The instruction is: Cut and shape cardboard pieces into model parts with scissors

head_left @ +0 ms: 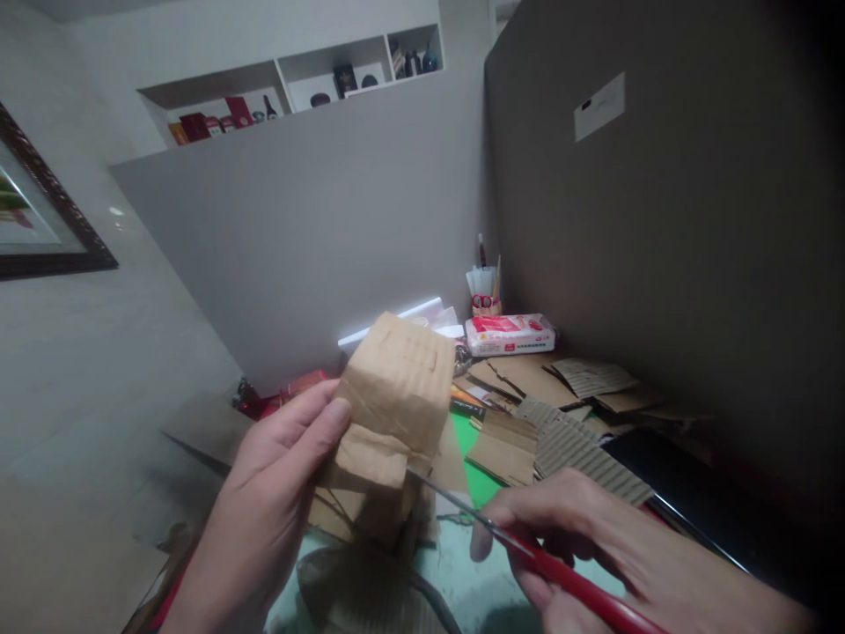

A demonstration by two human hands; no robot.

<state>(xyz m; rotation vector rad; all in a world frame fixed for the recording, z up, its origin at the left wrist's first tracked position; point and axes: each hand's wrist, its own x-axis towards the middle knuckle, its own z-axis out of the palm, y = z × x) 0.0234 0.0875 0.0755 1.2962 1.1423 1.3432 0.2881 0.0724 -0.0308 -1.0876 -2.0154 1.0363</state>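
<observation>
My left hand [264, 493] holds up a folded piece of brown cardboard [393, 405], thumb pressed on its left face. My right hand [594, 546] is closed around red-handled scissors [528, 550], whose thin metal blades reach left and up to the lower edge of the cardboard. Both hands hover over the desk near its front. The fingers of the left hand behind the cardboard are hidden.
Corrugated cardboard scraps [568, 431] lie across the desk, with a green sheet [479, 462] under some. A white and red packet [510, 335] and a pen cup [485, 295] stand at the back. Grey partition walls [330, 229] enclose the desk. A dark flat object [687, 493] lies right.
</observation>
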